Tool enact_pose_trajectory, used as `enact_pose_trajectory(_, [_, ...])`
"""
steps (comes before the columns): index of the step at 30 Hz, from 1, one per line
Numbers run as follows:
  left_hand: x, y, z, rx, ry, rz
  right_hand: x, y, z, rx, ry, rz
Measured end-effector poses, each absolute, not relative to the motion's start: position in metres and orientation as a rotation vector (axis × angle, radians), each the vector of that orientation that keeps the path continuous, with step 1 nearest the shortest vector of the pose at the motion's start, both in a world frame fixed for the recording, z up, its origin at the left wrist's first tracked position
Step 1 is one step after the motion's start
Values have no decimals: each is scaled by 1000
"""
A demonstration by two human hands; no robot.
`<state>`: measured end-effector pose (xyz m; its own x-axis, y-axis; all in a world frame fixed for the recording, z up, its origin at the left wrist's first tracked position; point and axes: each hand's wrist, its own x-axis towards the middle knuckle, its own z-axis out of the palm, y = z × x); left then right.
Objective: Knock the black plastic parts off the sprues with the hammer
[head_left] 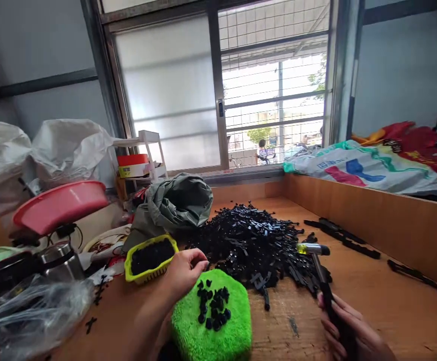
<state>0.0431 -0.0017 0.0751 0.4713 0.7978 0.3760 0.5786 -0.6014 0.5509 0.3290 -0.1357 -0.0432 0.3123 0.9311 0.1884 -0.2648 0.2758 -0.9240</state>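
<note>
My right hand (348,328) is wrapped round the black handle of a small hammer (313,249). The hammer has a clear yellow face on one side and a dark one on the other, and it is raised above the table. My left hand (188,271) is closed, thumb against fingers, over the far left edge of a bright green fuzzy cloth pad (229,338). What it pinches, if anything, is too small to make out. Several small black plastic pieces (214,306) lie on the pad. Just beyond stands a large heap of black plastic parts (248,240).
Left of the heap sits a yellow basket (130,265) of small black pieces, with a grey-green bag (180,200) behind it. A steel flask (60,263), clear plastic bag (26,316) and pink basin (63,205) crowd the left. Black strips (342,235) lie by the wooden side board (391,215).
</note>
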Motion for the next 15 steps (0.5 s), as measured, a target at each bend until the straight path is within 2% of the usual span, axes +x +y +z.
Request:
enact_pose_trajectory(8, [165,27,69,2836,981,801,329,-129,-55,-688,-803,1087])
enact_pose_trajectory(15, [217,35,64,3117,706,399,325,-131,-56,-594,-789,1021])
